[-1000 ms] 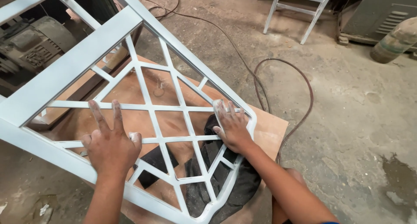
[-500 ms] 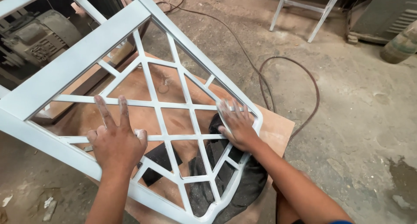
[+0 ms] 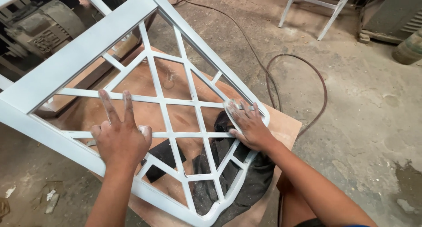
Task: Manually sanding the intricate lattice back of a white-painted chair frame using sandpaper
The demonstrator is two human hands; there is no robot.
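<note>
A pale blue-white painted lattice frame [image 3: 79, 62] lies tilted across a brown plywood board [image 3: 285, 126]. My left hand [image 3: 121, 139] rests flat on the lattice bars near the frame's lower rail, fingers spread, holding nothing. My right hand [image 3: 249, 126] presses on the frame's rounded right corner. Its dusty fingertips hold a small pale piece of sandpaper [image 3: 229, 106] against the rail. Dark cloth and black abrasive sheets [image 3: 255, 183] lie on the board beneath the lattice.
A dark cable [image 3: 316, 84] loops over the dusty concrete floor to the right of the board. White chair legs [image 3: 327, 22] stand at the top right. A grey motor [image 3: 37, 29] sits at the top left, and a green cylinder [image 3: 409, 49] at the right edge.
My right hand has slid a little along the frame's corner rail. My left hand stays pressed on the lattice in nearly the same spot.
</note>
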